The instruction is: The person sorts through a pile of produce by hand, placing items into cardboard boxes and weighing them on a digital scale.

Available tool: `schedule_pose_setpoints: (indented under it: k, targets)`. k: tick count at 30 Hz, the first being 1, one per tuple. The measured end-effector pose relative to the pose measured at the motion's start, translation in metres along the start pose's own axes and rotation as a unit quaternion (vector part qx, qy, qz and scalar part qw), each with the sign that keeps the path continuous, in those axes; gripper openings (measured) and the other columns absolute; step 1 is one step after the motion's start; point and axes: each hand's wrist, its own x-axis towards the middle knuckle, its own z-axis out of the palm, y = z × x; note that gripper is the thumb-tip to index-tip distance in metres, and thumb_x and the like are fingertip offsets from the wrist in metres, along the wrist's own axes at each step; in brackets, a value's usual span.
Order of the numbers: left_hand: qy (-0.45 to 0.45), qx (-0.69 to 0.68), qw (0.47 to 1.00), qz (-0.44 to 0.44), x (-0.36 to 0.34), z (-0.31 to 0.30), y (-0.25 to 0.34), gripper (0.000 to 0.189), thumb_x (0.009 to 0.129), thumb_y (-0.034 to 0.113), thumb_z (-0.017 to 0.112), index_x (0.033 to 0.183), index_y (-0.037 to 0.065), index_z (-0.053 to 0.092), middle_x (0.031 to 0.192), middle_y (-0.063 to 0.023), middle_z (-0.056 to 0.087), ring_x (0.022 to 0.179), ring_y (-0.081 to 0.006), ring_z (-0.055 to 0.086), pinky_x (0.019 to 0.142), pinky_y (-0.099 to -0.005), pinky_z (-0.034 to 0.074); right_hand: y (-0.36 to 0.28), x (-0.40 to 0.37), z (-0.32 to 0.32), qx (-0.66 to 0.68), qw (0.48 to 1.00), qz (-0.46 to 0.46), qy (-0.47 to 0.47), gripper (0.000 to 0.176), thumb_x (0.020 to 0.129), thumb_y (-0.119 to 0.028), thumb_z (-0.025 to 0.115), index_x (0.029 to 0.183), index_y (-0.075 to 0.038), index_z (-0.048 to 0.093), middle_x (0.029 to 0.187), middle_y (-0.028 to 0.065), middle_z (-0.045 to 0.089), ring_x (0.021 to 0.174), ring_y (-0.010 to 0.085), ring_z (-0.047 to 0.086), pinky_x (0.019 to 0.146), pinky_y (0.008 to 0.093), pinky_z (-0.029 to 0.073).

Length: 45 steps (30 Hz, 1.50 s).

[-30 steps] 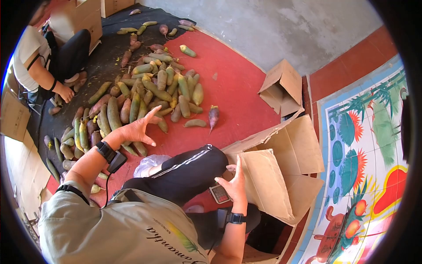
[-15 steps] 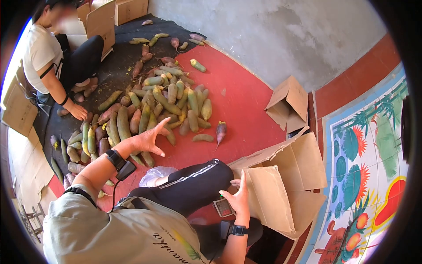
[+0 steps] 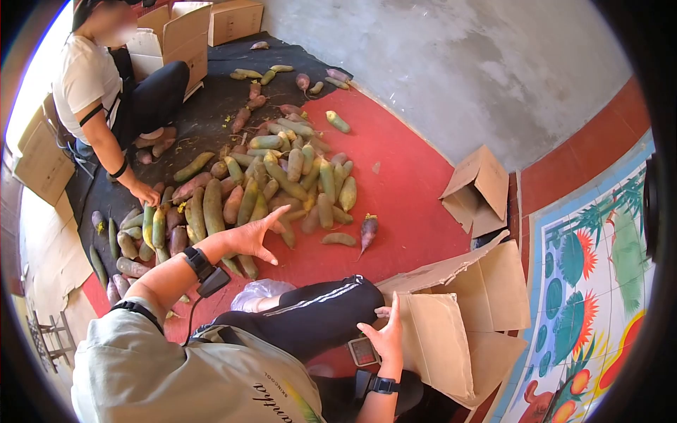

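Observation:
My left hand (image 3: 254, 236), fingers spread and holding nothing, hovers over the near edge of a heap of long green radishes (image 3: 211, 204). Thumb and fingers apart, my right hand (image 3: 386, 338) is also empty, beside the flap of an open cardboard box (image 3: 430, 338). A small device with a screen (image 3: 364, 352) lies just left of that hand. Out on the red mat (image 3: 402, 190), a purple radish (image 3: 369, 233) with a thin root tip lies near a short green radish (image 3: 338, 239). More purple radishes are mixed into the heap.
Across the heap a co-worker (image 3: 92, 77) sits on the black sheet (image 3: 190, 120), one hand (image 3: 146, 194) at the radishes. Behind stand cardboard boxes (image 3: 185, 42). Another small box (image 3: 479, 190) sits by the grey wall (image 3: 458, 70). Painted tiles (image 3: 571, 296) line the right.
The view has shifted, so the scene sits lower and further right. The co-worker's hand has closed at the top of a green radish. Both my hands stay spread and empty.

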Motion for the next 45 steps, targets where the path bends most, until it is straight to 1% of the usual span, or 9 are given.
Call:
schedule_pose_setpoints:
  k: [5,8,15,17,23,24,30,36,45]
  targets:
    - [0.0,0.009,1.0,0.0,0.005,0.002,-0.002,0.122,0.056,0.023,0.083,0.14,0.011,-0.004,0.111,-0.0194,0.051,0.112,-0.0303,0.046,0.1,-0.0395,0.03,0.004,0.002,0.004,0.019,1.0,-0.002,0.009,0.103,0.053,-0.018,0.08,0.138,-0.005,0.023,0.093,0.0107,0.053,0.088,0.0222,0.051,0.081,0.0348,0.042]
    - [0.002,0.007,1.0,-0.002,0.008,0.004,-0.007,0.123,0.055,0.024,0.083,0.14,0.011,-0.004,0.11,-0.0195,0.052,0.11,-0.0306,0.047,0.099,-0.0396,0.031,0.001,0.004,0.005,0.018,1.0,0.011,0.007,0.103,0.053,-0.022,0.079,0.138,-0.005,0.023,0.091,0.0092,0.053,0.087,0.0213,0.052,0.083,0.0347,0.042]
    - [-0.005,-0.001,1.0,-0.017,0.014,0.008,-0.013,0.123,0.055,0.025,0.084,0.14,0.012,-0.005,0.105,-0.0182,0.055,0.107,-0.0299,0.049,0.097,-0.0387,0.035,0.005,0.006,0.009,0.026,0.999,0.021,0.0,0.103,0.053,-0.024,0.079,0.137,-0.003,0.022,0.091,0.0084,0.051,0.087,0.0205,0.05,0.083,0.0337,0.039]
    - [-0.011,-0.003,1.0,-0.008,0.016,0.012,-0.016,0.126,0.054,0.037,0.083,0.14,0.008,-0.004,0.105,-0.015,0.053,0.105,-0.0269,0.05,0.095,-0.0365,0.036,0.001,0.006,0.01,0.015,1.0,0.018,0.0,0.103,0.054,-0.024,0.079,0.137,-0.003,0.023,0.092,0.0078,0.05,0.087,0.0201,0.05,0.083,0.0332,0.039]
    - [-0.02,-0.021,1.0,-0.003,0.021,0.019,-0.023,0.127,0.054,0.035,0.084,0.14,0.009,-0.006,0.106,-0.0157,0.054,0.104,-0.0269,0.051,0.094,-0.0375,0.037,-0.003,0.008,0.01,0.016,1.0,0.019,0.001,0.104,0.053,-0.025,0.08,0.137,-0.004,0.024,0.092,0.0071,0.05,0.087,0.0197,0.049,0.082,0.0331,0.039]
    - [-0.027,-0.019,0.999,-0.011,0.02,0.019,-0.021,0.123,0.057,0.023,0.083,0.14,0.011,-0.007,0.107,-0.0177,0.054,0.106,-0.029,0.049,0.095,-0.0369,0.036,-0.001,0.008,0.01,0.016,1.0,0.018,0.0,0.104,0.053,-0.026,0.08,0.137,-0.004,0.024,0.093,0.0072,0.049,0.087,0.0197,0.049,0.083,0.0333,0.039]
    - [-0.028,-0.026,0.999,-0.022,0.018,0.02,-0.018,0.123,0.057,0.023,0.083,0.14,0.011,-0.007,0.113,-0.0184,0.051,0.112,-0.0304,0.046,0.099,-0.0383,0.033,-0.002,0.007,0.011,0.021,1.0,0.008,0.005,0.104,0.053,-0.029,0.08,0.137,-0.004,0.025,0.093,0.0076,0.049,0.087,0.0199,0.048,0.083,0.0335,0.039]
    - [-0.021,-0.017,1.0,-0.014,0.016,0.024,-0.022,0.123,0.057,0.024,0.083,0.14,0.011,-0.007,0.115,-0.0181,0.05,0.115,-0.0295,0.043,0.101,-0.0383,0.03,0.002,0.007,0.012,0.021,1.0,0.015,0.003,0.105,0.052,-0.029,0.081,0.137,-0.003,0.025,0.094,0.008,0.048,0.088,0.0199,0.048,0.083,0.0337,0.039]
    - [-0.022,-0.034,0.999,0.022,0.02,0.025,-0.018,0.123,0.058,0.026,0.083,0.14,0.009,-0.007,0.109,-0.0141,0.053,0.111,-0.0262,0.045,0.102,-0.0374,0.028,0.002,0.006,0.012,0.018,1.0,0.005,0.009,0.104,0.052,-0.029,0.081,0.136,-0.003,0.026,0.093,0.0073,0.048,0.087,0.02,0.048,0.081,0.0336,0.04]
